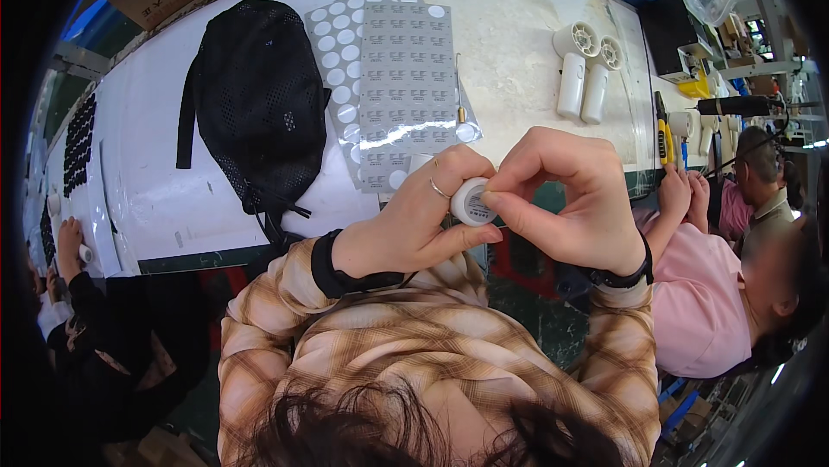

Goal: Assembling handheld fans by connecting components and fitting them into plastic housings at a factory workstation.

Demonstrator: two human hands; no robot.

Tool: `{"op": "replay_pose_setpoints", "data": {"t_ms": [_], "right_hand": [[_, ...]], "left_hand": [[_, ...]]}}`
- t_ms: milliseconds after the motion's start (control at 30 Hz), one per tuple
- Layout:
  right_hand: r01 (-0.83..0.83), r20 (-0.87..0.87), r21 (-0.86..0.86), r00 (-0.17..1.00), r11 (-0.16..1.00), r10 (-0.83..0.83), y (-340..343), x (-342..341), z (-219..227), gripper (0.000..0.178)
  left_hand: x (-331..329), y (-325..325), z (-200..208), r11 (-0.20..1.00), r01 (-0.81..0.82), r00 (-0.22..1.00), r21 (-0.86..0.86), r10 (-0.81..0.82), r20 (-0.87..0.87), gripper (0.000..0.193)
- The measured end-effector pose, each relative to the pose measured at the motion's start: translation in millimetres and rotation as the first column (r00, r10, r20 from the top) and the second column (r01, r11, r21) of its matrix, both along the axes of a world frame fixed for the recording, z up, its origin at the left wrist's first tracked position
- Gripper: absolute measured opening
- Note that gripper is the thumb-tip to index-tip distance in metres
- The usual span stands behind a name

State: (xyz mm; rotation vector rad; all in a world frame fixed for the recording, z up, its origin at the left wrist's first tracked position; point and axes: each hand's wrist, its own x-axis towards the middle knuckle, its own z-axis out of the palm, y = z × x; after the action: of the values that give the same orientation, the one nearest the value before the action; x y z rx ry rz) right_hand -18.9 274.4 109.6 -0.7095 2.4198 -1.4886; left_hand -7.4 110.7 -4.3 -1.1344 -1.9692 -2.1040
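Co-workers along a workbench show a workshop.

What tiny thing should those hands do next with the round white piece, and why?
I'd probably have the right hand gently press the small round grey printed label flat: the left hand holds the round white piece with that face up, and the right thumb and forefinger pinch at the label's edge.
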Motion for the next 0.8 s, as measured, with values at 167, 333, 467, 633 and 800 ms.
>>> {"op": "replay_pose_setpoints", "data": {"t_ms": [167,333,467,633,800], "right_hand": [[0.021,-0.172,0.067,0.985,0.998,-0.009,-2.8,3.8,0.5,0.009],[0.038,-0.225,0.087,0.974,0.996,-0.018,-4.9,6.8,1.6,0.010],[0.053,-0.264,0.124,0.964,0.991,-0.018,-5.8,9.2,1.8,0.011],[0.051,-0.333,0.161,0.943,0.986,0.006,-5.4,10.6,1.3,0.013],[0.078,-0.393,0.180,0.920,0.981,-0.001,-4.9,14.5,-1.4,0.016]], "left_hand": [[-0.6,1.7,-0.4,1.000,-0.003,1.000,0.008,0.004,-0.019,0.046],[-0.5,2.8,-0.1,1.000,0.006,1.000,0.025,-0.006,-0.001,0.045],[0.3,2.0,0.0,1.000,-0.004,1.000,0.006,0.004,-0.019,0.044],[-0.5,1.1,2.2,1.000,-0.001,1.000,-0.004,0.001,-0.028,0.044],[-0.5,0.4,6.3,1.000,-0.005,0.999,-0.018,0.004,-0.032,0.043]]}}
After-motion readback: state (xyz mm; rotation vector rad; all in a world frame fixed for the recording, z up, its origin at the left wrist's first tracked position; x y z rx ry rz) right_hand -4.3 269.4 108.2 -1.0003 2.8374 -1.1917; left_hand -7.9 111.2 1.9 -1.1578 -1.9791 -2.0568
